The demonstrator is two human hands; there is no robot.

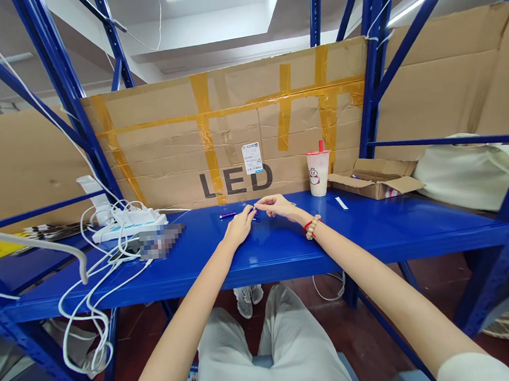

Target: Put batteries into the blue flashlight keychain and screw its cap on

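Note:
Over the blue shelf top (pixel 328 231), my left hand (pixel 239 225) and my right hand (pixel 278 206) meet at the fingertips. Both are closed in a pinch around something small, with a pale bit showing between them, too small to name. A slim purple, pen-like piece (pixel 227 215) lies just left of my left hand. Another small dark-blue piece (pixel 256 218) shows by my left fingertips; whether it is held or lying on the surface I cannot tell. A beaded bracelet (pixel 312 227) and a red cord circle my right wrist.
White cables and a power strip (pixel 129 227) crowd the left side, beside a blurred-out item (pixel 159 240). A drink cup with a red straw (pixel 319 173), a white paper strip (pixel 341 203) and an open cardboard box (pixel 375 180) stand right. A taped cardboard panel (pixel 168 156) closes the back.

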